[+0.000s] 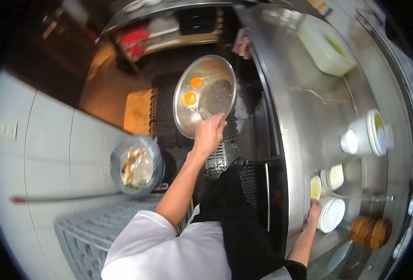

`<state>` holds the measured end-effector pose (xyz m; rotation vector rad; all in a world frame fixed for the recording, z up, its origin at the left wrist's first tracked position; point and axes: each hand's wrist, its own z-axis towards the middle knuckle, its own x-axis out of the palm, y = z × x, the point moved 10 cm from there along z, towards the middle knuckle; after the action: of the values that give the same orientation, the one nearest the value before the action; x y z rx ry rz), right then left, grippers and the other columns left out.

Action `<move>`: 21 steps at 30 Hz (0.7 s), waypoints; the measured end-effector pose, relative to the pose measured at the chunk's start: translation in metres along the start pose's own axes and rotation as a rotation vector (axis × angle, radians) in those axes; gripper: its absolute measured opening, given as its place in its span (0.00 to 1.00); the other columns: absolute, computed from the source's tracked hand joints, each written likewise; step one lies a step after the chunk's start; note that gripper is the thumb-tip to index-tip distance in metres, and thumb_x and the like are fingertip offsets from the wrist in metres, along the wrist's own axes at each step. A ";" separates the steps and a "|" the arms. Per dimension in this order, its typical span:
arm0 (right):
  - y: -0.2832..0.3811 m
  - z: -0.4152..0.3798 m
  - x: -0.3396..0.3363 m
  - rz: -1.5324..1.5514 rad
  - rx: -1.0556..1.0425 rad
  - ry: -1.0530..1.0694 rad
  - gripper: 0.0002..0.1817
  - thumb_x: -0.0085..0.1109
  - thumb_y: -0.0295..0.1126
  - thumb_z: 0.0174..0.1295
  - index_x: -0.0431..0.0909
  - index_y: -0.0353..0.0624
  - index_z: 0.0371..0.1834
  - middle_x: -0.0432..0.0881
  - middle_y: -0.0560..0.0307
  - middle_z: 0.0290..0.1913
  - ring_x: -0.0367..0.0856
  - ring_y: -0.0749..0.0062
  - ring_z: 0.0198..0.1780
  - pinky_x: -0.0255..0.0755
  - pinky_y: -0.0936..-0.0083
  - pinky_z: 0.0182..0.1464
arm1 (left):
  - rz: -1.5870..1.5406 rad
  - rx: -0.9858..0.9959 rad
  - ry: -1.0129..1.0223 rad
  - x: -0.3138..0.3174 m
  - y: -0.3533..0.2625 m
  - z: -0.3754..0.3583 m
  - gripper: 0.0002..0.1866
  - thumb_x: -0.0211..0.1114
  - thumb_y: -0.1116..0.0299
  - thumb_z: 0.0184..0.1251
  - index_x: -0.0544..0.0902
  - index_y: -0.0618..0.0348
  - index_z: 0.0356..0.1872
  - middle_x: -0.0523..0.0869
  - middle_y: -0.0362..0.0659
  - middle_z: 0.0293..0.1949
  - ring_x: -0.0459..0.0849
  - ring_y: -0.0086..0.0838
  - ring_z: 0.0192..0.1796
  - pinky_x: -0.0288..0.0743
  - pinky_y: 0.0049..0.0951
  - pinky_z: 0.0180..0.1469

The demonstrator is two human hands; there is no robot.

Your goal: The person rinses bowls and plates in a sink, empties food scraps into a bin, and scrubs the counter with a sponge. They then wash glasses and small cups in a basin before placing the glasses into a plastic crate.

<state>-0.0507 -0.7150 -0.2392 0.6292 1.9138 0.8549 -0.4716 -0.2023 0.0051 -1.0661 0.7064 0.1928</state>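
Note:
My left hand (210,133) is closed on the near rim of a shiny metal bowl (181,114), held tilted out in front of me over the floor. Inside lie two orange egg yolks (190,98) in clear liquid. At the counter on the right, my right hand (315,210) has its fingers at a small tub (315,187) with pale yellow contents; whether it grips the tub is hard to make out. Right beside that hand stands a white lidded tub (331,214), and another small white tub (335,176) is just beyond.
A steel counter (295,121) runs along my right, bearing a large white container (325,46), a white bucket (365,135) and round brown wooden pieces (371,232). To the left are a lined bin (138,184) with scraps and a grey plastic crate (85,233). A drain grate (217,157) is underfoot.

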 end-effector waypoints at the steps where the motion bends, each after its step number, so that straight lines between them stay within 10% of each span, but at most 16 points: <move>1: 0.008 -0.005 -0.001 -0.020 -0.043 -0.038 0.12 0.54 0.31 0.62 0.80 0.32 0.39 0.83 0.55 0.35 0.78 0.73 0.37 0.72 0.74 0.41 | -0.017 0.100 0.052 0.015 -0.028 0.003 0.09 0.60 0.74 0.62 0.81 0.66 0.41 0.83 0.58 0.36 0.82 0.55 0.42 0.75 0.44 0.43; 6: 0.113 -0.055 0.014 0.366 -0.127 -0.296 0.17 0.56 0.43 0.68 0.77 0.40 0.47 0.83 0.56 0.38 0.81 0.77 0.35 0.75 0.79 0.32 | 0.080 0.477 0.417 0.093 -0.152 0.000 0.14 0.60 0.79 0.55 0.83 0.61 0.44 0.86 0.48 0.44 0.84 0.47 0.44 0.80 0.42 0.46; 10: 0.305 -0.114 0.073 0.852 -0.211 0.275 0.36 0.53 0.46 0.69 0.49 0.43 0.74 0.69 0.41 0.64 0.75 0.60 0.59 0.81 0.65 0.45 | 0.002 0.819 0.525 0.159 -0.236 -0.029 0.15 0.60 0.80 0.51 0.83 0.61 0.42 0.86 0.44 0.44 0.84 0.39 0.44 0.81 0.36 0.45; 15: 0.279 -0.085 0.043 0.857 0.061 -0.023 0.23 0.55 0.34 0.60 0.70 0.32 0.57 0.79 0.49 0.47 0.78 0.67 0.46 0.76 0.72 0.39 | -0.206 0.923 1.067 0.223 -0.285 -0.050 0.21 0.66 0.71 0.54 0.80 0.67 0.51 0.83 0.51 0.51 0.81 0.46 0.51 0.76 0.40 0.53; 17: 0.259 -0.082 0.028 0.835 0.094 -0.104 0.20 0.54 0.31 0.58 0.73 0.31 0.52 0.80 0.50 0.43 0.79 0.68 0.41 0.75 0.72 0.37 | -0.398 0.805 1.589 0.243 -0.298 -0.051 0.27 0.68 0.60 0.61 0.76 0.66 0.57 0.77 0.57 0.59 0.76 0.51 0.59 0.68 0.41 0.63; 21: 0.237 -0.085 0.017 0.752 0.066 -0.251 0.22 0.51 0.27 0.55 0.72 0.29 0.54 0.79 0.48 0.44 0.77 0.65 0.43 0.72 0.70 0.45 | -0.021 1.178 1.046 0.304 -0.329 0.012 0.25 0.67 0.60 0.60 0.78 0.65 0.56 0.77 0.55 0.58 0.72 0.49 0.62 0.65 0.44 0.64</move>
<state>-0.1155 -0.5801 -0.0364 1.4730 1.4741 1.1011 -0.0783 -0.4096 0.0628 0.0611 1.4653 -0.7929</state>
